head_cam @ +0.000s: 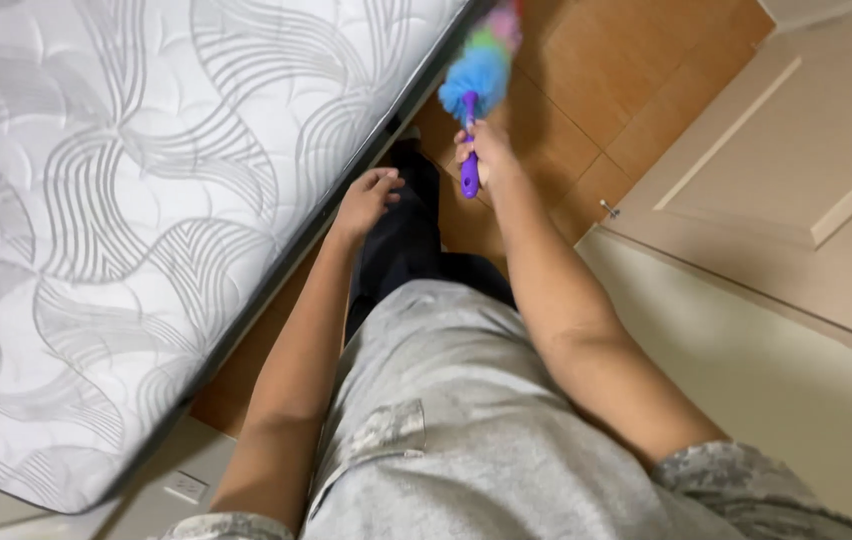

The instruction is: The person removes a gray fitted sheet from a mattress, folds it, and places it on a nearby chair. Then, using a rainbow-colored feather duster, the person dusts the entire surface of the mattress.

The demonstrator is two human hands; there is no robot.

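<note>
Nearest the camera: grey shirt with patterned sleeve cuffs, filling the lower middle. Both bare forearms run up and away from it. Below the shirt hem, dark trousers show between the arms.

Lower left corner: a pale wall strip with a white socket, just under the mattress corner.

Left side: a mattress, white quilted top with grey wavy pattern, dark edge band running diagonally from lower left to upper middle. It takes up most of the left half and stands close against the person's left side; the floor gap between its edge and the legs is narrow.

Right side: a cream wall, then a beige panelled door above it. A small metal stop sits at the door's foot.

Floor: brown wood-look tiles, seen in the upper middle and in a sliver beside the mattress edge.

Left hand: hangs just beside the mattress edge, fingers loosely curled, half open, holding nothing. Whether it touches the dark band cannot be told.

Right hand: fingers closed around the purple handle of a duster. Handle end pokes out below the fist. The fluffy head, blue nearest the hand with green and pink further up, is blurred, and points up toward the mattress's far edge, over the floor. Whether the head touches the mattress cannot be told.
</note>
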